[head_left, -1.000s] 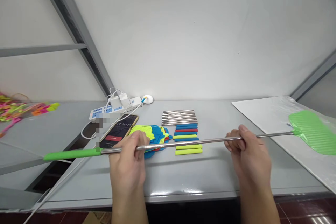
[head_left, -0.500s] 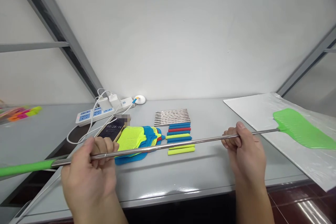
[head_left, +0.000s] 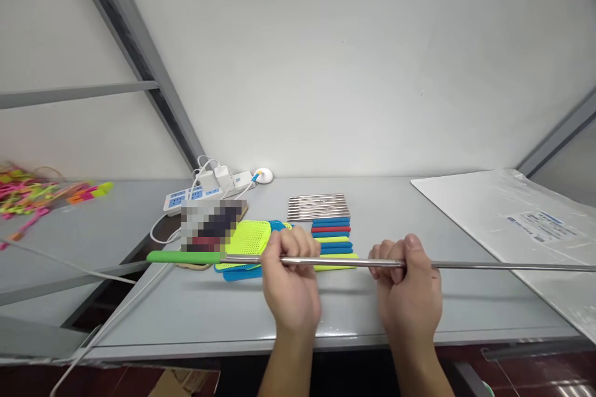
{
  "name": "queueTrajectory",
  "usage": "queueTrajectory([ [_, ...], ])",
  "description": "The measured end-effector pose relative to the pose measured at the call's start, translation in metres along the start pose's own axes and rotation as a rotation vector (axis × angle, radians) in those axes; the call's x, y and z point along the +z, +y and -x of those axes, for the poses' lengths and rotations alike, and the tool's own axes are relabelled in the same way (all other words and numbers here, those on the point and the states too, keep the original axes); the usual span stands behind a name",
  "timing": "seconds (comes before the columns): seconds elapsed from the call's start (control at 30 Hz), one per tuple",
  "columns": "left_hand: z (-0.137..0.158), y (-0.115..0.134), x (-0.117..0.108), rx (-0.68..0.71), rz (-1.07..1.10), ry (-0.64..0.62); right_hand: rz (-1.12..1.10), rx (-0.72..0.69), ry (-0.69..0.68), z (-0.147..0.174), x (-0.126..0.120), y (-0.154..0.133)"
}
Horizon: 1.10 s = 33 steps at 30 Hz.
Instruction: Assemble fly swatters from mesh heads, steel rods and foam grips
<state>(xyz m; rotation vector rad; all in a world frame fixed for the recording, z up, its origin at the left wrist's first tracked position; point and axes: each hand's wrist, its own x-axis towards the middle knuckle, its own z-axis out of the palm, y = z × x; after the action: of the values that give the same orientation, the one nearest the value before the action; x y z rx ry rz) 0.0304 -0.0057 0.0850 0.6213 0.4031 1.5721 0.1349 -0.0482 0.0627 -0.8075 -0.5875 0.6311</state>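
My left hand (head_left: pixel 292 282) and right hand (head_left: pixel 412 288) are both curled closed round the metal rod (head_left: pixel 347 262), above the near part of the table (head_left: pixel 205 322), much closer together than half a second ago. Its green handle (head_left: pixel 184 257) shows whole at left; its green head has left view at right.

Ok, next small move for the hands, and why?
I'd probably slide the right hand outward along the metal rod: it sits close to the left hand, which grips nearer the green handle, while a long stretch runs past the right hand, across the white panel and out of frame.
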Motion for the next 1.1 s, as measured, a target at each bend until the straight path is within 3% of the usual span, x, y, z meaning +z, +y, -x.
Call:
queueTrajectory([
  [0.17, 0.006, -0.009, -0.003, 0.074, -0.083, -0.074, 0.047, 0.04, -0.038, 0.002, 0.001, 0.003],
  [0.3, 0.0, -0.003, -0.011, 0.166, -0.133, -0.044, 0.092, 0.055, 0.05, -0.005, -0.006, 0.001],
  [0.53, -0.001, -0.003, -0.012, 0.156, -0.092, 0.011, 0.098, 0.035, 0.128, -0.011, -0.009, -0.01],
  [0.77, -0.011, 0.015, -0.023, 0.03, -0.24, -0.176, 0.11, -0.081, 0.17, -0.029, -0.021, -0.029],
  [1.1, -0.022, 0.066, -0.041, 0.211, -0.167, 0.096, 0.108, -0.061, 0.243, -0.053, -0.064, -0.04],
])
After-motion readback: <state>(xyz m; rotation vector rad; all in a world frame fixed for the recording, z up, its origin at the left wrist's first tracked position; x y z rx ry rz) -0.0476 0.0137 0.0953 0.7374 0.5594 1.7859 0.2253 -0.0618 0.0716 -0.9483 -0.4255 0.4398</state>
